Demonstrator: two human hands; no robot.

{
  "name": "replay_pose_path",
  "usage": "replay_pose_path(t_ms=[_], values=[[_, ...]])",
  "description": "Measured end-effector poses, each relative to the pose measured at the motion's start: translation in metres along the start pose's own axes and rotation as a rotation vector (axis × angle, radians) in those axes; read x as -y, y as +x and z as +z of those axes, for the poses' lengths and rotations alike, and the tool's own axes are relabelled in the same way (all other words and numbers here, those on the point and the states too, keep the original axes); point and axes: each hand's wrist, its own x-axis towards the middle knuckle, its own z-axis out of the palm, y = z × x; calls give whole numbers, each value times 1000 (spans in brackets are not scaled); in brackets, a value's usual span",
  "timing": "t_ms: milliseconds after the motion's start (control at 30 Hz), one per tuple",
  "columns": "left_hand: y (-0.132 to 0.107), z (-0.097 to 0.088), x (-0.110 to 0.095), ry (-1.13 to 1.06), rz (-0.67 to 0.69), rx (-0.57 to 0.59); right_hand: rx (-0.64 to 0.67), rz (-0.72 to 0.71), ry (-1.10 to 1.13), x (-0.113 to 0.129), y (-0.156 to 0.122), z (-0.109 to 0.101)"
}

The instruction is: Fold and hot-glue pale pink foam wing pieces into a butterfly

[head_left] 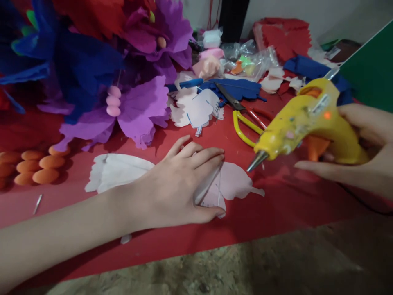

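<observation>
My left hand [172, 184] lies flat with fingers stretched over a pale cut-out [121, 172] with scalloped edges, white at the left. Its pale pink part [238, 180] shows beyond my fingertips, and a thin line of clear glue or thread runs across it near my thumb. On the right, my right hand [365, 151] is wrapped round the handle of a yellow hot glue gun [294, 123] with an orange trigger and a small lit orange light. The gun's metal nozzle points down and left, just above the pink part, apparently not touching it.
Scissors [245, 127] with yellow and red handles lie behind the nozzle. Pale leaf-shaped cut-outs [199, 106] sit beside them. Large purple flowers [141, 110] fill the back left, with orange egg-shaped pieces [46, 168] in front. A red sheet [172, 241] covers the table's near part.
</observation>
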Motion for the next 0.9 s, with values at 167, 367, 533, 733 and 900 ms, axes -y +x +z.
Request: replay_pose_path(t_ms=[167, 367, 533, 733, 900], values=[[0, -1, -1, -13, -4, -4, -54, -132, 88, 17, -5, 9], [1, -2, -1, -5, -5, 2, -166, -315, 60, 12, -17, 19], [1, -1, 0, 3, 16, -7, -96, -325, -3, 13, -18, 21], [1, 0, 0, 16, 11, -6, -127, -416, 35, 13, -17, 23], [2, -1, 1, 17, 6, 1, -114, -420, 17, 13, -18, 23]])
